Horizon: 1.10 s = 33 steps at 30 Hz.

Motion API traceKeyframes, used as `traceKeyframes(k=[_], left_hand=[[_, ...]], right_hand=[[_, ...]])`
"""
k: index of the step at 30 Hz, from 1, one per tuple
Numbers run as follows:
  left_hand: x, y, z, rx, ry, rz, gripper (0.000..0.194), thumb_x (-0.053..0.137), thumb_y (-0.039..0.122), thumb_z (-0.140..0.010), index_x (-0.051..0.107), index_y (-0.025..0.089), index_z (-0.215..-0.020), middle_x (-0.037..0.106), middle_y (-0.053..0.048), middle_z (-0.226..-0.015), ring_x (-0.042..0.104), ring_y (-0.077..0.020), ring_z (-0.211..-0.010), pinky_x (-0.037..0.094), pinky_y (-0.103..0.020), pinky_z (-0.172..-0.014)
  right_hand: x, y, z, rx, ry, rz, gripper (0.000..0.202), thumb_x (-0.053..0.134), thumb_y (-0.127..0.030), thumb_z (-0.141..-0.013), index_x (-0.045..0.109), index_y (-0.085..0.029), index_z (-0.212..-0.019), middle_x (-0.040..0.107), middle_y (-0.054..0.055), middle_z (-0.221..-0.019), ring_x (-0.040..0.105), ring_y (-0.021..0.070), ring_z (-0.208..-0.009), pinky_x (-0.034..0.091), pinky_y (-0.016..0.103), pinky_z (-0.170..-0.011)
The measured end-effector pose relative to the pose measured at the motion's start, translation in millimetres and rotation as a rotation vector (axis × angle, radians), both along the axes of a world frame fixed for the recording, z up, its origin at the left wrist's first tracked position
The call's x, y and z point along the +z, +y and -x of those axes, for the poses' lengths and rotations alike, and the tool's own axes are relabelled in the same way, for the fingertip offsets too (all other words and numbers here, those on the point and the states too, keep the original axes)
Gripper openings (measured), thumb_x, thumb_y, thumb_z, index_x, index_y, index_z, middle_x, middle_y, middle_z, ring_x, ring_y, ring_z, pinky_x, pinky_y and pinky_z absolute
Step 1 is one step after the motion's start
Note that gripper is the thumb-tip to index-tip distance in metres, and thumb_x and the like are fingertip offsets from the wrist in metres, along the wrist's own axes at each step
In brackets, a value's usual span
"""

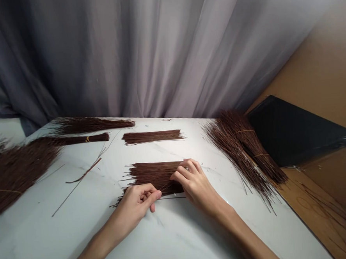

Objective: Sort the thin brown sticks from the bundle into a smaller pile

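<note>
A wide layer of thin dark brown sticks (154, 170) lies on the white marbled table (168, 239), its uneven ends pointing left. At its near edge, my left hand (143, 197) is closed, thumb pressed to the index finger; anything pinched there is too small to make out. My right hand (192, 177) rests over the right end of the sticks, fingers bent down onto them, and hides that end. Between my hands one thin stick lies along the near edge. Farther back sits a smaller, neat pile of cut sticks (153, 136).
Bundles of brown twigs lie at the far left (84, 124), left edge (14, 174) and right (238, 145). Loose twigs (86, 172) lie left of centre. A grey curtain (156, 48) hangs behind the table. A black panel (293, 134) stands at the right.
</note>
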<state>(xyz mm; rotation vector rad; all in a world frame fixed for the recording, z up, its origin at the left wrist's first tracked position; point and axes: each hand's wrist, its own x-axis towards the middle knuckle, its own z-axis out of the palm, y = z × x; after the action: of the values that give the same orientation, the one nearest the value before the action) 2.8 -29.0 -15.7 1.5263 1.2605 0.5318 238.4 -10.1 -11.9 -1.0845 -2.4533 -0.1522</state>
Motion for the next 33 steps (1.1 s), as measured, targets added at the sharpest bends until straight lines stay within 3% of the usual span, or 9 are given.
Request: traceKeyframes(k=[7,16,23,25,28,30,33], left_hand=[[0.2,-1,0,0.004,0.002,0.003,0.032,0.056,0.046,-0.095,0.066,0.02,-0.08,0.064,0.001,-0.066,0.047,-0.0149,-0.061,0.031,-0.025,-0.055],[-2.8,-4,-2,-0.009,-0.006,-0.044,0.033,0.056,0.048,-0.095,0.066,0.02,-0.08,0.062,0.001,-0.063,0.053,-0.0165,-0.063,0.036,-0.024,-0.056],[-8.6,-4,-1,-0.026,0.047,-0.061,0.037,0.055,0.051,-0.097,0.064,0.02,-0.078,0.056,0.002,-0.06,0.05,-0.0154,-0.06,0.037,-0.025,-0.056],[-8.6,-4,0,-0.004,0.018,-0.063,0.037,0.055,0.051,-0.097,0.065,0.02,-0.08,0.057,0.002,-0.062,0.052,-0.0154,-0.062,0.038,-0.024,-0.056],[-5.1,-4,0,0.018,-0.102,-0.025,0.03,0.054,0.051,-0.098,0.063,0.022,-0.099,0.062,0.003,-0.065,0.055,-0.014,-0.057,0.039,-0.023,-0.053],[-1.7,-4,-1,0.019,-0.225,0.029,0.029,0.053,0.051,-0.099,0.057,0.024,-0.106,0.068,0.002,-0.07,0.059,-0.0143,-0.055,0.038,-0.022,-0.049],[2.0,-3,-2,0.006,-0.367,0.068,0.029,0.053,0.052,-0.1,0.051,0.023,-0.099,0.074,-0.004,-0.08,0.067,-0.0171,-0.064,0.04,-0.022,-0.049]], right_hand=[[-3.5,0,-2,0.001,0.026,0.043,0.03,0.044,0.001,-0.095,0.064,-0.02,-0.104,0.063,0.006,-0.092,0.048,0.0251,-0.103,0.04,0.043,-0.098],[7.1,-5,-9,-0.026,0.144,0.125,0.015,0.05,-0.013,-0.102,0.06,-0.023,-0.1,0.068,0.003,-0.095,0.056,0.0207,-0.101,0.044,0.037,-0.094],[3.5,-2,-15,-0.037,0.129,0.149,0.02,0.047,-0.009,-0.102,0.06,-0.022,-0.096,0.07,0.002,-0.103,0.059,0.0189,-0.099,0.037,0.041,-0.102],[3.8,-1,-17,-0.044,0.182,0.123,0.019,0.049,-0.01,-0.102,0.061,-0.023,-0.11,0.069,0.004,-0.114,0.059,0.0197,-0.105,0.038,0.041,-0.102],[5.2,-4,-16,-0.14,0.349,0.027,0.031,0.053,-0.017,-0.102,0.054,-0.022,-0.132,0.062,0.011,-0.127,0.056,0.0242,-0.116,0.044,0.042,-0.1],[6.3,-10,-9,-0.203,0.489,-0.042,0.028,0.053,-0.016,-0.101,0.056,-0.022,-0.128,0.062,0.011,-0.117,0.058,0.0254,-0.11,0.048,0.041,-0.092],[9.7,-21,3,-0.289,0.576,-0.212,0.022,0.053,-0.013,-0.099,0.06,-0.025,-0.115,0.065,0.008,-0.103,0.061,0.0264,-0.1,0.047,0.043,-0.088]])
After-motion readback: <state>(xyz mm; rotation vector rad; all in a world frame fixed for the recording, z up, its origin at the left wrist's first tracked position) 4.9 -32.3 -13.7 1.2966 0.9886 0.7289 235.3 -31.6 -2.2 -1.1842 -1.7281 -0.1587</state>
